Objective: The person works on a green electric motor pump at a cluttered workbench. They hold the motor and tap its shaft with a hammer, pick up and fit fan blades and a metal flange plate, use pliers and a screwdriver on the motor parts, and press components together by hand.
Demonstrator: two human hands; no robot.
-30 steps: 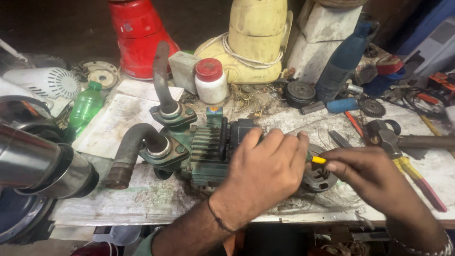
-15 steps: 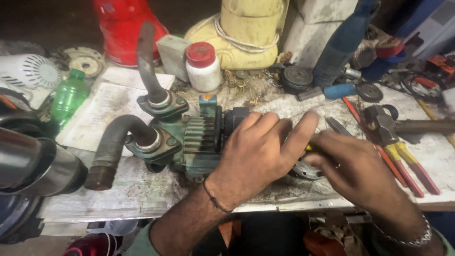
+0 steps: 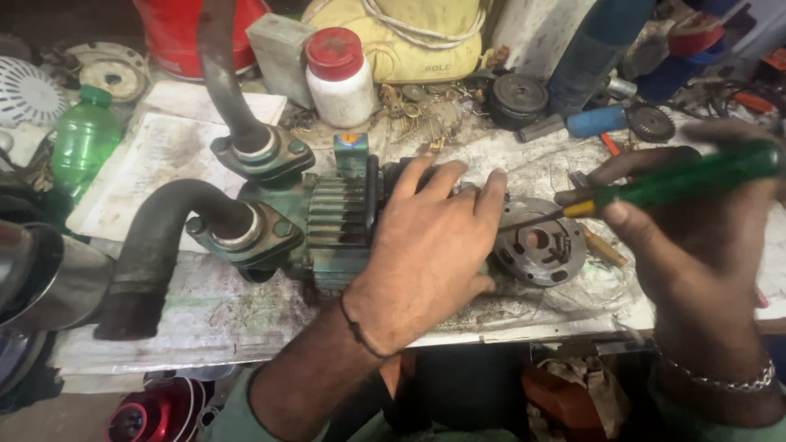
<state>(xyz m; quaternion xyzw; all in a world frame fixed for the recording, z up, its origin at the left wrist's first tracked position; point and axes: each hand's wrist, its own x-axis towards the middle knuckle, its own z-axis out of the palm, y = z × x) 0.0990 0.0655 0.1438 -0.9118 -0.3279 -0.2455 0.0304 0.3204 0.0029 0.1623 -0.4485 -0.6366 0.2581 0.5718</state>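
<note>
Now my left hand (image 3: 426,245) lies flat, fingers spread, on the green pump (image 3: 340,221). My right hand (image 3: 696,221) pinches a green screwdriver (image 3: 688,176), its tip at the round end cover (image 3: 540,241).

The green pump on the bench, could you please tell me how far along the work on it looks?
Done: a round metal end plate lies off the green pump, flat on the bench beside it. In hand: the left hand presses down on the pump body, while the right hand holds a green-handled screwdriver with its tip at the pump's open end. Left: both black hoses remain attached.
</note>
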